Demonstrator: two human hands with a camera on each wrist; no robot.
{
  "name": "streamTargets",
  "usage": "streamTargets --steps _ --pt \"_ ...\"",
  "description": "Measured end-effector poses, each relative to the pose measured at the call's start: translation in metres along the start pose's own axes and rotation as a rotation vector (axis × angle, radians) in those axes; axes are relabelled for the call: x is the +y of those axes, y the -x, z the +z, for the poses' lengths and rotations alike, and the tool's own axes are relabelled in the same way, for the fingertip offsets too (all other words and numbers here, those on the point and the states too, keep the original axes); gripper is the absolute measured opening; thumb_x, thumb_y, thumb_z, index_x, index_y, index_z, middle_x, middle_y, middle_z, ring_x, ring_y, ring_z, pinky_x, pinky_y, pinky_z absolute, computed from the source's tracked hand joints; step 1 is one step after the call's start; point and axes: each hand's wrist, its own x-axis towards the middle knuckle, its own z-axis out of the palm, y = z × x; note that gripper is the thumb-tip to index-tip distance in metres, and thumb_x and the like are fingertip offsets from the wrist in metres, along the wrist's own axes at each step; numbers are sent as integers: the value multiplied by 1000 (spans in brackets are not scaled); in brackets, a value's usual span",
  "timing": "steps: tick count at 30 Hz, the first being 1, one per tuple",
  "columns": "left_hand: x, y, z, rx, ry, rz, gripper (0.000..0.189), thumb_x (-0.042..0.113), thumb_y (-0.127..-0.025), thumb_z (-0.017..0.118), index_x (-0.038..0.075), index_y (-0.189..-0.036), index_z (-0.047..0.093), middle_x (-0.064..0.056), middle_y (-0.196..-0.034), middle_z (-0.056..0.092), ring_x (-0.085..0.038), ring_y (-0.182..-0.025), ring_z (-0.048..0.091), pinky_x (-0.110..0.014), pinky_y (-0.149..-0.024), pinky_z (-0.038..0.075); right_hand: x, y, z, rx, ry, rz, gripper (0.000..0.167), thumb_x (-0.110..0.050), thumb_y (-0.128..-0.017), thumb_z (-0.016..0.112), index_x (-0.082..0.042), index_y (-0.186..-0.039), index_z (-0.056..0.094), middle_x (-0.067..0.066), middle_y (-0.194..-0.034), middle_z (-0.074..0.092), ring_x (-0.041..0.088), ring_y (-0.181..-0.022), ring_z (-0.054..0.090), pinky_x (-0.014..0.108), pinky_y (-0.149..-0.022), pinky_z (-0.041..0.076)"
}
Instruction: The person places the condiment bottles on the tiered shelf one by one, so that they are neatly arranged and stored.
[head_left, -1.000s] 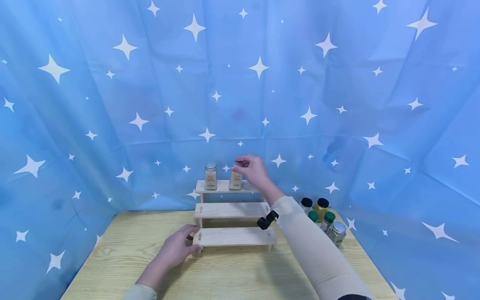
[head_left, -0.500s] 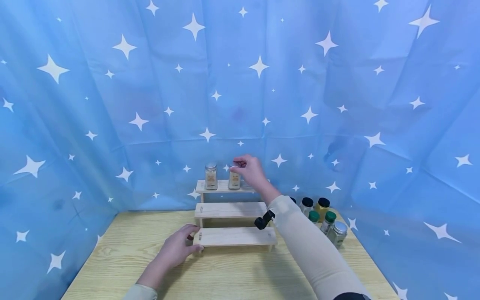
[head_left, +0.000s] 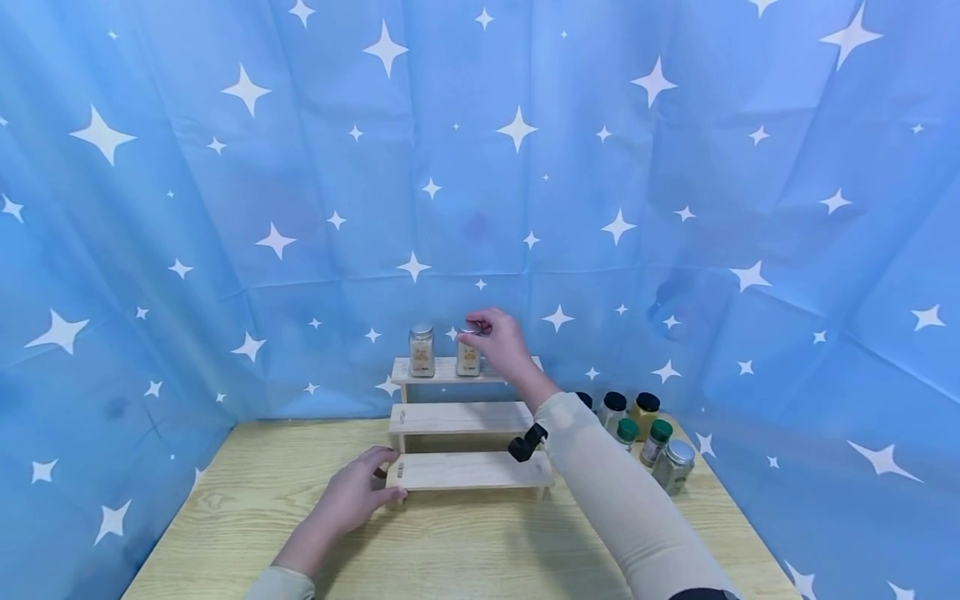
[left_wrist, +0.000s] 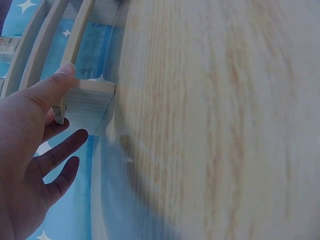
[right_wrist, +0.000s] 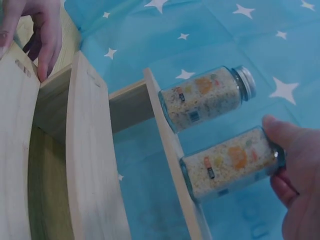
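Observation:
A three-step wooden shelf rack (head_left: 465, 418) stands on the table. On its top step, a glass spice jar (head_left: 422, 353) with a silver lid and pale granular contents stands upright at the left. A matching second jar (right_wrist: 227, 162) is upright to its right, a small gap between them. My right hand (head_left: 501, 343) pinches this second jar around its lid, mostly covering the lid. My left hand (head_left: 352, 493) grips the left end of the lowest step. In the left wrist view, the thumb (left_wrist: 57, 82) lies over the board's end, with the other fingers below or spread apart.
Several more spice jars stand at the table's back right: black-lidded ones (head_left: 644, 414), green-lidded ones (head_left: 656, 442) and a silver-lidded one (head_left: 673, 468). My right forearm partly hides them. A blue star-patterned curtain (head_left: 480, 217) hangs close behind the rack.
My right hand has shifted slightly left along the top step with the second jar, closer to the first. The left hand stays on the rack's lowest step.

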Motion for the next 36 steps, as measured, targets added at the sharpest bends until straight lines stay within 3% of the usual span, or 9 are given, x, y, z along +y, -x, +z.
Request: streamTargets --steps 8,18,29,36 --pt "1 -2 1 -18 -5 0 68 36 -89 95 12 -147 69 -4 -149 67 -21 -111 73 -52 -94 63 9 13 -4 56 -79 42 75 -22 -94 93 -6 -158 57 17 -143 67 31 -129 63 49 -114 53" --pt "-4 -2 2 -1 2 -6 68 36 -88 96 14 -147 69 -2 -148 68 -18 -109 73 -50 -93 63 28 54 -40 82 -70 40 75 -22 -96 91 -2 -158 54 24 -146 60 48 -134 56 59 -114 50" --pt "-7 -1 4 2 9 7 68 34 -88 96 13 -146 69 -3 -146 69 -18 -108 73 -49 -93 63 54 131 -101 99 85 88 73 -29 -98 89 -8 -159 54 13 -143 58 35 -131 56 59 -112 51" --pt "-5 -1 4 7 24 6 67 33 -87 96 13 -145 69 -4 -145 69 -19 -107 73 -50 -92 64 72 164 -128 123 135 87 66 -35 -100 86 -9 -156 60 11 -144 58 30 -128 57 56 -110 52"
